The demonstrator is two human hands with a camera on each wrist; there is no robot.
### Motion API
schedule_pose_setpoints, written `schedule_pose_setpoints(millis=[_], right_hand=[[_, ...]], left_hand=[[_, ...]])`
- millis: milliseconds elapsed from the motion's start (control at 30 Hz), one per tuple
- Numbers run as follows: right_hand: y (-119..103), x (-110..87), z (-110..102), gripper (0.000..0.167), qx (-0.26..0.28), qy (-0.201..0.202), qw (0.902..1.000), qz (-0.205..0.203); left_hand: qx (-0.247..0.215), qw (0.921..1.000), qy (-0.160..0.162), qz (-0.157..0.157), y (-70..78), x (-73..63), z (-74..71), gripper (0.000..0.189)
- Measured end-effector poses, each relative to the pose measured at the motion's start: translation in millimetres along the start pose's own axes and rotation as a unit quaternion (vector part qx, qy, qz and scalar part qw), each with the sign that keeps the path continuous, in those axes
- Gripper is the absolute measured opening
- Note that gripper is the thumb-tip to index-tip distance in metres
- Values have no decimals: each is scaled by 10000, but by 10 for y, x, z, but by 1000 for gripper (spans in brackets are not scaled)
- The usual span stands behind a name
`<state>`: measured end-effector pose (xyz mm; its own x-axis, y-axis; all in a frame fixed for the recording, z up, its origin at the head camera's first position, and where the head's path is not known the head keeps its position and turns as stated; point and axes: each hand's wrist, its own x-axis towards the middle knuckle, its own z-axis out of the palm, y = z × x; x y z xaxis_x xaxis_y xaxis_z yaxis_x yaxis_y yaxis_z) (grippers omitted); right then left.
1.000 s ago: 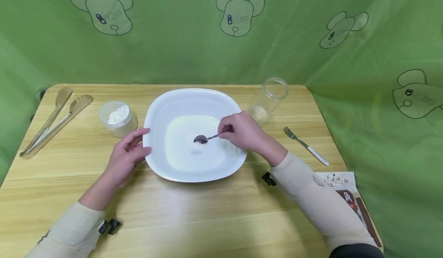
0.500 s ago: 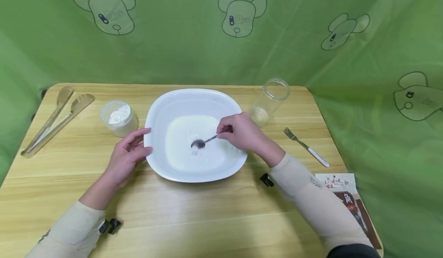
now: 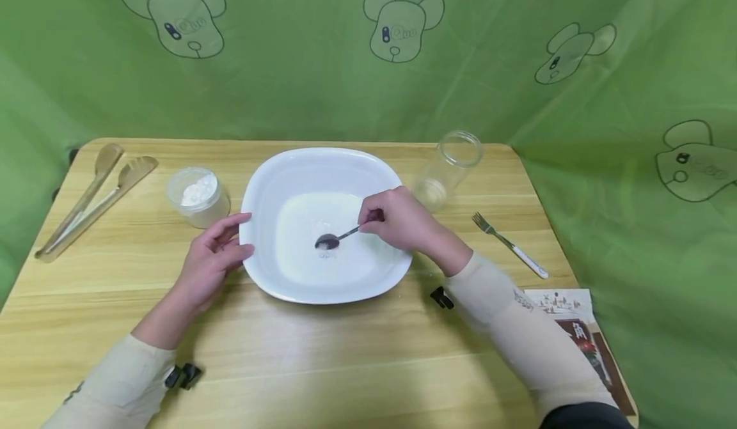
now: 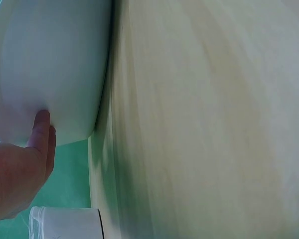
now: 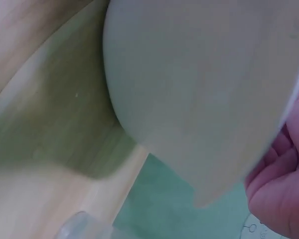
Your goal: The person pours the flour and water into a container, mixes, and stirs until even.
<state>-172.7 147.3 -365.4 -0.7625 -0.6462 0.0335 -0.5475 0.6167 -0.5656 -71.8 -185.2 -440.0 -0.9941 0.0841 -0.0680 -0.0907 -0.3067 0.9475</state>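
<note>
In the head view a white basin (image 3: 288, 170) with rounded corners stands on the wooden table. My left hand (image 3: 210, 259) holds its left rim, thumb at the edge. The left wrist view shows fingers (image 4: 41, 132) against the basin's outer wall (image 4: 50, 64). Over the right rim, my right hand (image 3: 397, 221) pinches the handle of a small metal spoon (image 3: 328, 242). The spoon's bowl is low over the middle of the basin floor, near printed letters. Whether a clear liquid covers the floor, I cannot tell. In the right wrist view the rim partly hides my right hand (image 5: 284, 184).
Left of the basin stands a clear tub (image 3: 204, 202) of white powder, with metal tongs (image 3: 86, 208) beyond. A tall glass jar (image 3: 446, 170) is behind my right hand. A fork (image 3: 509, 245) and a printed packet (image 3: 581, 333) lie at the right. Green cloth (image 3: 311, 84) hangs behind.
The spoon's bowl has shifted slightly left and towards me inside the basin, with my right hand moving a little along. My left hand keeps its place on the rim.
</note>
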Motion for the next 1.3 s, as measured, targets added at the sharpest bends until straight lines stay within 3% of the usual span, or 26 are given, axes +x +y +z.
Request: schedule_pose_setpoints(millis=[133,300,400,567,667,833,933,1100,1300], right_hand=[[-9,-51,-89,20,-158,-232,9995,119],[26,-59,-143,18,-502,109,9968,608],[27,-21,-87,15,-394,141,9979,499],[-6,-21,-42,18,-25,-189,9997,128],[0,-59,-89,20,-133,-201,9994,266],[38,-59,-116,17,-425,173,9971,609],[24,-25,-52,16,-255,212,9982,496],[-7,-29,-16,18,-15,-113,9997,228],[41,-11,-68,18,-344,287,9962,746]], left_hand=[[-5,10000,-1,26,-6,3,-4,50],[6,10000,-28,18,-19,6,-8,50],[-13,10000,-29,16,-27,8,-8,50],[-39,10000,-26,35,-36,7,-4,50],[-35,10000,-18,53,-33,6,-2,50],[-45,10000,-10,72,-31,5,-1,50],[-66,10000,-3,75,-35,3,1,50],[-63,10000,4,55,-37,2,0,51],[-44,10000,11,42,-28,3,0,50]])
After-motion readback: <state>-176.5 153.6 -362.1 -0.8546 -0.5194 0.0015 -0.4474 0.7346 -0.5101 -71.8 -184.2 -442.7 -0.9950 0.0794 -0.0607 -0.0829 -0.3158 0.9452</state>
